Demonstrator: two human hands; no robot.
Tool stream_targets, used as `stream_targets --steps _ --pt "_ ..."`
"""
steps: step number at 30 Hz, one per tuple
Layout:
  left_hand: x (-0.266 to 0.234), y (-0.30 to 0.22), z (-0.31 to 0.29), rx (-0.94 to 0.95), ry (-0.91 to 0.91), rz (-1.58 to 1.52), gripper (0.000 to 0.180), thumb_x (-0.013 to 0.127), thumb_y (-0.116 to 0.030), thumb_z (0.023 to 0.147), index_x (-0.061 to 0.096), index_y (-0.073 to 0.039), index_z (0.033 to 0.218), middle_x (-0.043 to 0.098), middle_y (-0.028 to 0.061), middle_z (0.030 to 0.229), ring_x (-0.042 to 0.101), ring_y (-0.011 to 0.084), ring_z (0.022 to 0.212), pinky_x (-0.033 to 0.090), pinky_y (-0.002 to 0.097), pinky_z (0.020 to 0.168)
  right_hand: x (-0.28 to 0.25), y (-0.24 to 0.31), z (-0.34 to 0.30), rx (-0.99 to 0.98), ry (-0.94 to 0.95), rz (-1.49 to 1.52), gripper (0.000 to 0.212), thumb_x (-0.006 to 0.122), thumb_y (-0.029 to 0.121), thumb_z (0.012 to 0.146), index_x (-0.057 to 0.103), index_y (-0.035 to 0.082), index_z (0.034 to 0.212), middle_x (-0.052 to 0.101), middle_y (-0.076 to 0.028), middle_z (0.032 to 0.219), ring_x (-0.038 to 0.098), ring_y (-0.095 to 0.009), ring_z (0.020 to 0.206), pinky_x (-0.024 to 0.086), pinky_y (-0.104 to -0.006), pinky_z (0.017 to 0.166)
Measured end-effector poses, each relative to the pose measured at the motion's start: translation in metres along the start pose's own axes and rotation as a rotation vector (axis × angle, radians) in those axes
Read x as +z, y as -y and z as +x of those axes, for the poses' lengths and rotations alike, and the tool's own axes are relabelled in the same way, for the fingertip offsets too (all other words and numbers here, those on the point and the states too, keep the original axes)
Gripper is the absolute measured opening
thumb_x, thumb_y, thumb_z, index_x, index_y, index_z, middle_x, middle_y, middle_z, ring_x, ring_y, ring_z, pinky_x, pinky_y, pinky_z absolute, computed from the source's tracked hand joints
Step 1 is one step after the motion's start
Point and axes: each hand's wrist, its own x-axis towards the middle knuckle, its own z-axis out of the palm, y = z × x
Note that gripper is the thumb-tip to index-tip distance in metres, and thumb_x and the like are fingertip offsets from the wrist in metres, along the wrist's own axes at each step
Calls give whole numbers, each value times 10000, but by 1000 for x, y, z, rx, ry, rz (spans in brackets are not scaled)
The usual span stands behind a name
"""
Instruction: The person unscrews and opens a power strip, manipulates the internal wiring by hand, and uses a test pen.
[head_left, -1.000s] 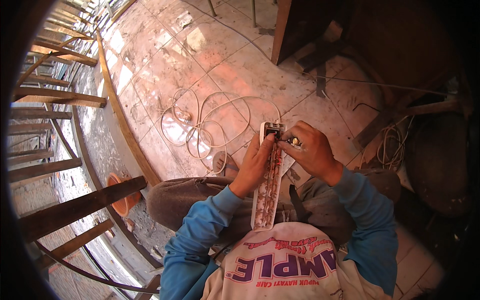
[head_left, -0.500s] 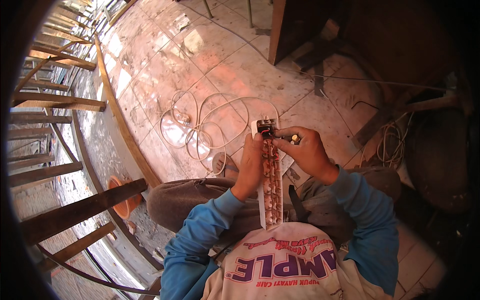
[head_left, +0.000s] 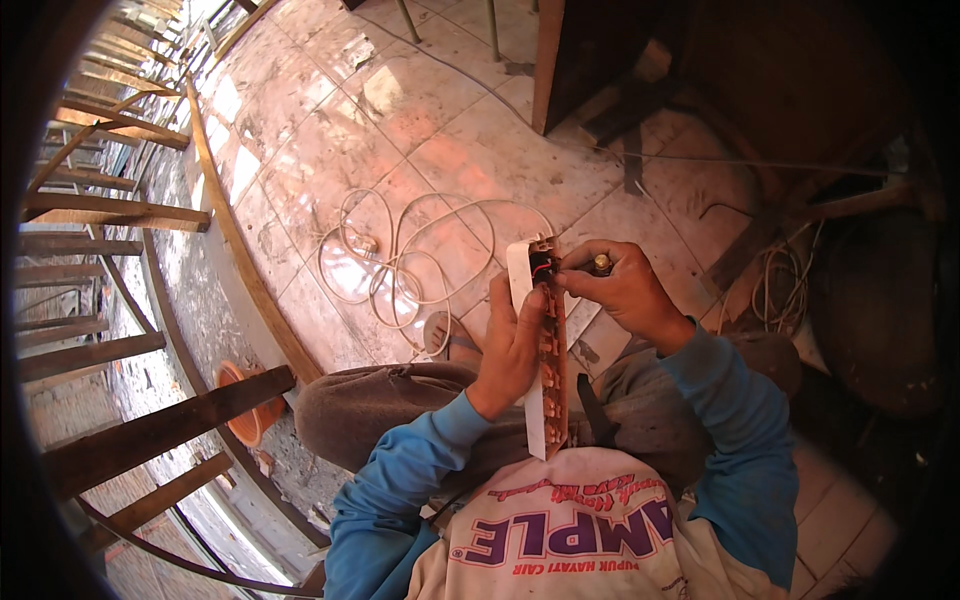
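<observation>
A long white power strip [head_left: 520, 275] lies opened lengthwise above my lap, its copper-coloured contacts [head_left: 551, 375] exposed on the right side. At its far end are a black part [head_left: 541, 268] and a short red wire. My left hand [head_left: 510, 350] is closed round the strip's middle, thumb on the contact side. My right hand [head_left: 628, 290] is at the far end, thumb and forefinger pinched against the strip's right edge; what is between the fingertips is too small to make out. A small round brass-coloured thing [head_left: 601, 263] shows among the right fingers.
A pale cable [head_left: 455, 205] runs from the strip's far end and lies in loops on the tiled floor. Another cable coil [head_left: 780, 290] lies at the right. A wooden rail [head_left: 240, 240], an orange pot [head_left: 250, 400] and wooden slats stand left. Dark furniture [head_left: 640, 80] is at the far right.
The power strip has rolled over, showing more of its white wall and less of the contacts. My left thumb has shifted toward the contacts; my right hand has moved slightly right.
</observation>
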Motion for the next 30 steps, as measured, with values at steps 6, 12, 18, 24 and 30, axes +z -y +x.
stream_targets --steps 6,12,18,24,30 --pt "-1 0 1 -43 28 -95 303 396 -306 1062 441 -42 1205 537 45 1005 533 84 854 467 248 741 10 10 -7 -193 -139 -320 123 742 114 801 669 23 840 653 -62 745 597 -126 641 466 -279 586" --pt "-6 8 3 -385 41 -445 373 331 -388 1064 509 -77 1170 584 30 976 586 92 809 508 256 712 16 2 -5 -496 -231 -692 136 735 90 748 611 56 791 607 -92 714 630 -278 644 491 -365 556" --pt "-12 11 6 -487 55 -459 432 355 -431 1051 560 -79 1194 616 22 995 601 91 874 513 244 774 13 5 -5 -567 -162 -808 175 739 102 738 585 76 818 571 -78 751 622 -269 680 490 -377 559" --pt "-10 -1 6 -440 34 -368 370 374 -391 1057 518 -68 1165 572 23 981 568 89 849 487 233 756 9 -3 -2 -668 -64 -993 189 737 125 745 579 80 837 546 -75 757 615 -263 687 496 -374 565" --pt "-5 8 2 -192 6 -170 312 403 -343 1062 458 -58 1174 540 19 910 527 65 787 467 226 685 22 -7 -5 -508 -166 -699 154 721 104 778 590 61 846 601 -94 760 622 -286 645 492 -366 559"
